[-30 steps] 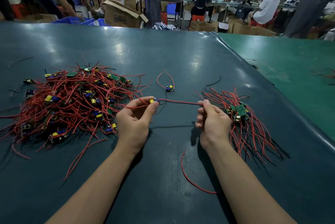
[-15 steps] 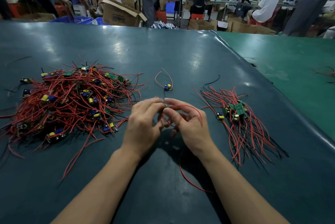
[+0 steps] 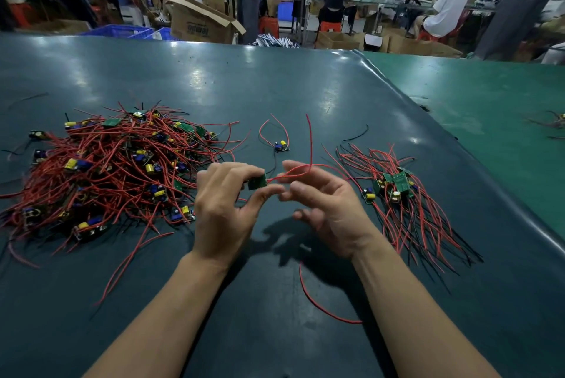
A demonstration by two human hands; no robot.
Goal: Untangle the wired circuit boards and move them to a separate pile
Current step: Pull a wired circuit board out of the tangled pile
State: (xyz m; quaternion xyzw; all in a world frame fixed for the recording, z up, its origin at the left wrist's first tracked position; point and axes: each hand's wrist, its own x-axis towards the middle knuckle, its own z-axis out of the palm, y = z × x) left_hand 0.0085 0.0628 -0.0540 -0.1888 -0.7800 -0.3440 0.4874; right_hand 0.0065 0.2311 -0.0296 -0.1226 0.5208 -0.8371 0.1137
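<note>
**Red-wired boards: a small share sorted, most still tangled**

Red wire dominates the dark bench (image 3: pixel 275 78). Toward its left edge lies the tangled heap (image 3: pixel 113 169), a broad mass of red and black leads with many small boards caught in it. Toward the right edge, well apart from it, lies the sorted pile (image 3: pixel 400 194): only a handful of green boards, their wires combed out toward the near edge. Judging by the two, the job is at an early stage, with far more left than done.

Between the piles, the left hand (image 3: pixel 223 209) pinches one green circuit board (image 3: pixel 257 183) between thumb and fingers, lifted off the bench. Its red leads (image 3: pixel 301 171) run rightward over the fingers of the right hand (image 3: pixel 328 209), which is spread and loosely curled; whether it actually grips the wire I cannot tell. One lead stands up toward the far edge.

This board looks free of the heap, so it probably needs only its wires straightened before joining the right-hand pile.

A single stray board (image 3: pixel 281 146) sits alone near the middle of the bench, belonging to neither pile. A loose red wire (image 3: pixel 321 301) curves near the right forearm.
</note>
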